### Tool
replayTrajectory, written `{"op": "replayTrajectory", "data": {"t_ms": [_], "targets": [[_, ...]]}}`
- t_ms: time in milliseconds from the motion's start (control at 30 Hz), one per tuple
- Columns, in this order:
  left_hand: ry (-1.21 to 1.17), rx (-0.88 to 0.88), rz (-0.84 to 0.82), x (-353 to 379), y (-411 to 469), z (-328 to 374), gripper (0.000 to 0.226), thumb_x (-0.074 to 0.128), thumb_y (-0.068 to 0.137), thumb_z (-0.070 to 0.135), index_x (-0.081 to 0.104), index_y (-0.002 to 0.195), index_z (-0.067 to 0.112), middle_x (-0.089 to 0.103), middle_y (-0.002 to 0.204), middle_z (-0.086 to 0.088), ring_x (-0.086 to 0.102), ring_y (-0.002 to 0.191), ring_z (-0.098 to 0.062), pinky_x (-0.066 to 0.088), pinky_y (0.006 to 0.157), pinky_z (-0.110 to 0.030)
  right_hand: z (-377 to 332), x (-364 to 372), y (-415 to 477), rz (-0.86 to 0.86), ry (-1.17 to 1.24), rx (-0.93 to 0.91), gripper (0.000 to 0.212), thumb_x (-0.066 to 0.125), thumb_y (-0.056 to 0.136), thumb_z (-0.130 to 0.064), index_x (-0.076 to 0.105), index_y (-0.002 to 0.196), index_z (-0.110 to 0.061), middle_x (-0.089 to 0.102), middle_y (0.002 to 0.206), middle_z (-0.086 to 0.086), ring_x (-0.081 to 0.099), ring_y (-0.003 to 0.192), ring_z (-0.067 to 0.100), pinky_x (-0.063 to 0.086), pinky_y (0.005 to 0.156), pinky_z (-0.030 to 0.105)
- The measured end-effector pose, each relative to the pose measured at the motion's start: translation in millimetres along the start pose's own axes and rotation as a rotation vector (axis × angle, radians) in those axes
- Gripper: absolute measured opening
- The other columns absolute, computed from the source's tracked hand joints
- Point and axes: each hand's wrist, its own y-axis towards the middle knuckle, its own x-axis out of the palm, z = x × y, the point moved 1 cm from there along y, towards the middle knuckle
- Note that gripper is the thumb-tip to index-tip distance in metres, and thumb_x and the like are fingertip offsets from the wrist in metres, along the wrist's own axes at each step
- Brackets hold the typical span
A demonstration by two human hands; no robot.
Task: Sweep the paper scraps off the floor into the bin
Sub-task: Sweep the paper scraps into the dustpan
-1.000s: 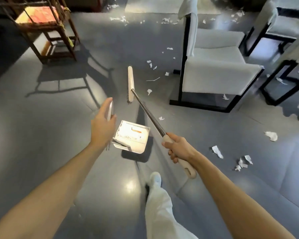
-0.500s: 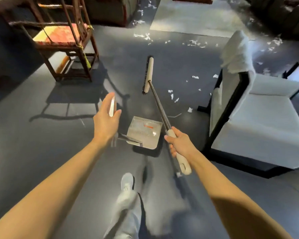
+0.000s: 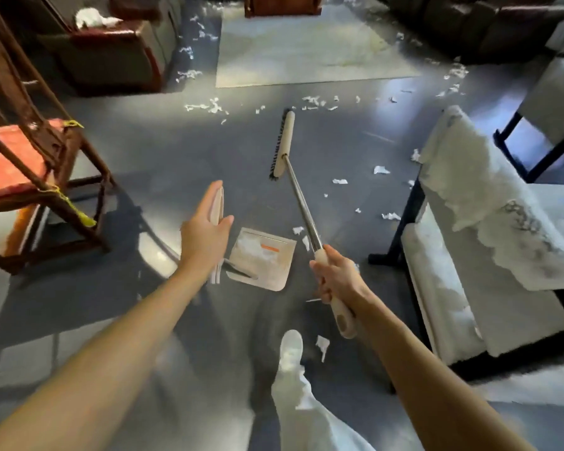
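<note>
My right hand (image 3: 339, 278) grips the cream handle of a long broom; its metal pole (image 3: 302, 206) runs forward to the brush head (image 3: 282, 144), which is over the grey floor. My left hand (image 3: 205, 236) holds the upright handle of a cream dustpan (image 3: 264, 262) between thumb and straight fingers; the pan sits low between my hands. White paper scraps lie ahead of the brush (image 3: 205, 107), to its right (image 3: 381, 169) and by my foot (image 3: 322, 345). No bin is in view.
A wooden chair (image 3: 30, 164) with a red seat stands on the left. On the right is a white padded chair (image 3: 469, 255) with a black frame. A pale rug (image 3: 306, 50) and a dark sofa (image 3: 111, 56) lie further back. My white shoe (image 3: 290, 349) is stepping forward.
I have walked forward, so the white chair has slid to my right and the rug has come closer. Broom and dustpan stay in the same hands.
</note>
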Motion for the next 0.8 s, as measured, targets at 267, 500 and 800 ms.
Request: {"op": "replayTrajectory", "data": {"t_ms": [267, 500, 800], "targets": [[-0.070, 0.025, -0.048, 91, 291, 1, 0.060, 0.061, 0.089, 0.011, 0.043, 0.137, 0.043, 0.047, 0.139, 0.023, 0.055, 0.120, -0.027, 0.048, 0.097, -0.045, -129, -24, 280, 0.081, 0.124, 0.019, 0.003, 0.049, 0.098, -0.008, 0.048, 0.101, -0.008, 0.041, 0.063, 0.006, 0.038, 0.039, 0.008, 0.037, 0.035, 0.020], [-0.080, 0.078, -0.091, 191, 516, 16, 0.061, 0.063, 0.087, 0.010, 0.046, 0.136, 0.040, 0.058, 0.133, 0.009, 0.060, 0.107, -0.041, 0.052, 0.089, -0.051, -232, -69, 478, 0.151, 0.213, 0.064, 0.006, 0.049, 0.098, -0.007, 0.045, 0.099, -0.011, 0.036, 0.059, 0.005, 0.035, 0.037, 0.009, 0.033, 0.035, 0.018], [-0.132, 0.105, -0.234, 355, 832, 26, 0.062, 0.064, 0.084, 0.011, 0.047, 0.129, 0.051, 0.065, 0.118, -0.012, 0.063, 0.099, -0.041, 0.055, 0.081, -0.050, -339, -134, 774, 0.316, 0.251, 0.039, 0.003, 0.049, 0.099, -0.010, 0.051, 0.101, -0.011, 0.039, 0.054, 0.002, 0.036, 0.039, 0.011, 0.036, 0.037, 0.020]]}}
